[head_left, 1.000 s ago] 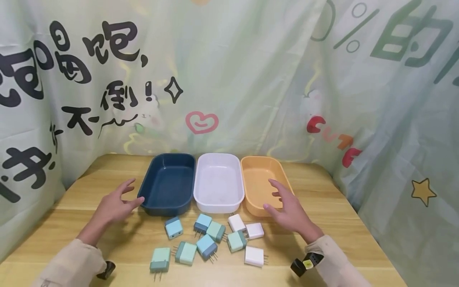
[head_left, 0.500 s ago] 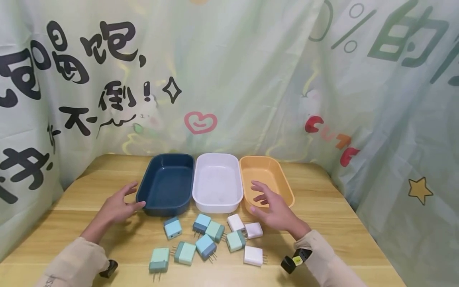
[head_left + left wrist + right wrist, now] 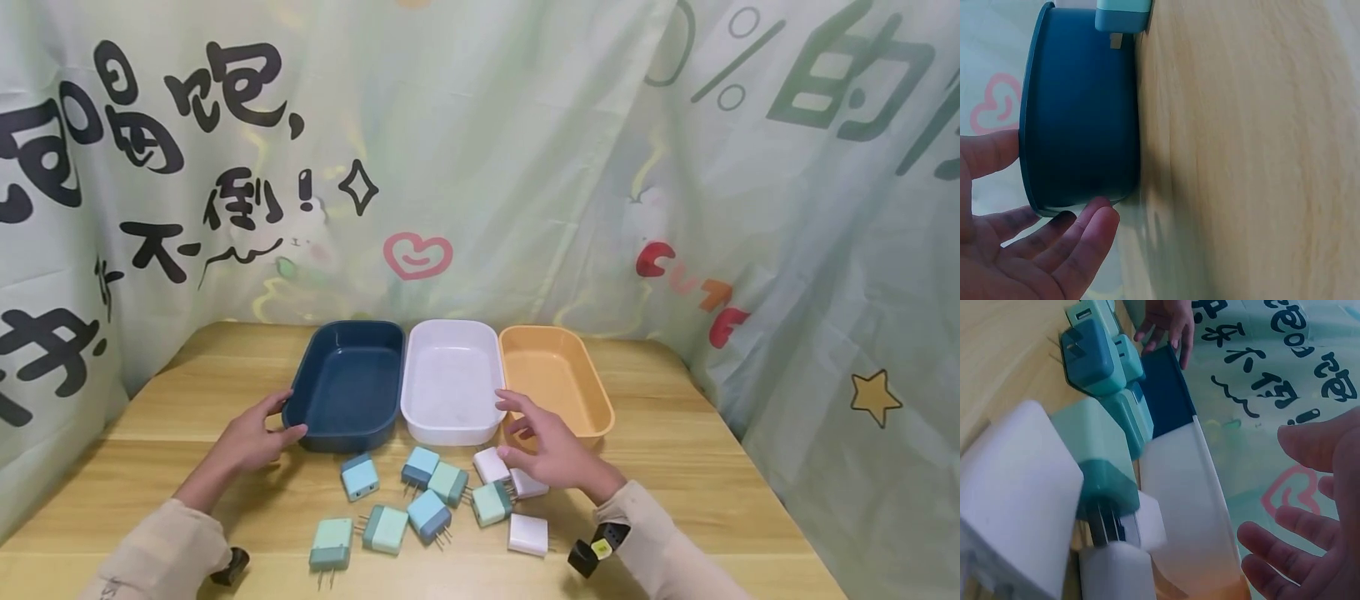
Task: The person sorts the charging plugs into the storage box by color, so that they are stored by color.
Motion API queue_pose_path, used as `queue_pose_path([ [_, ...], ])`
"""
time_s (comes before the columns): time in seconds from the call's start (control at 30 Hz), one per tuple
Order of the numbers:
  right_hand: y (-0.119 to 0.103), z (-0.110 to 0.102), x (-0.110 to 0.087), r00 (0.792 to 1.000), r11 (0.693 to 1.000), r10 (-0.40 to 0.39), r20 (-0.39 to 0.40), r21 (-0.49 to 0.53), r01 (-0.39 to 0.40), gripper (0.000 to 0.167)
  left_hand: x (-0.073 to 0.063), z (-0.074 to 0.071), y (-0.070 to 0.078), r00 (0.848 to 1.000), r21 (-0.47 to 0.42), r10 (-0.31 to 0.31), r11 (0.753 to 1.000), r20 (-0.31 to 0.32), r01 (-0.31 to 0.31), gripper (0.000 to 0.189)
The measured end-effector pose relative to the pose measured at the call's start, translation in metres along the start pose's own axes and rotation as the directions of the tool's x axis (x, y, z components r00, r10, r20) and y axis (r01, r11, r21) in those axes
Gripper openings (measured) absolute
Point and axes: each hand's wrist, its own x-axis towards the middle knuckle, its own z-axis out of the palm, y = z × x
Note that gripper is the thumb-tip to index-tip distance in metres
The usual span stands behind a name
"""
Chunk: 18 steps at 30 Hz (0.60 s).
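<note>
My left hand (image 3: 251,437) is at the near left corner of a dark blue tray (image 3: 348,383), thumb and fingers loosely spread around it. In the left wrist view the thumb (image 3: 991,153) is right at the tray's rim and the fingertips are by its corner. My right hand (image 3: 551,450) holds nothing, its fingers relaxed and apart, over the near ends of a white tray (image 3: 453,387) and an orange tray (image 3: 562,379). Below it lie white plug chargers (image 3: 528,534), one partly hidden by the hand. Blue chargers (image 3: 430,517) and green chargers (image 3: 386,528) lie further left.
The three trays stand side by side at the back of a wooden table (image 3: 660,500), with nothing inside them. Several chargers are scattered in front, some touching, metal prongs showing on several. A printed curtain (image 3: 510,167) hangs close behind the table.
My right hand has moved left, from over the orange tray to its border with the white tray. My left hand has shifted slightly right, closer around the blue tray's corner.
</note>
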Motion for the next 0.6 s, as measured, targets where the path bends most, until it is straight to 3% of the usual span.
queue_pose_path([
  [0.3,-0.002,0.014,0.006,0.996,0.998,-0.055,0.068,0.033,0.053,0.067,-0.001,-0.001,0.002,0.998,-0.061,-0.047,0.997,0.035,0.049,0.078],
  [0.6,-0.008,0.023,0.008,0.989,0.997,0.001,0.145,0.077,-0.012,0.065,0.001,-0.002,0.003,0.996,-0.076,-0.071,0.994,0.050,0.074,0.079],
])
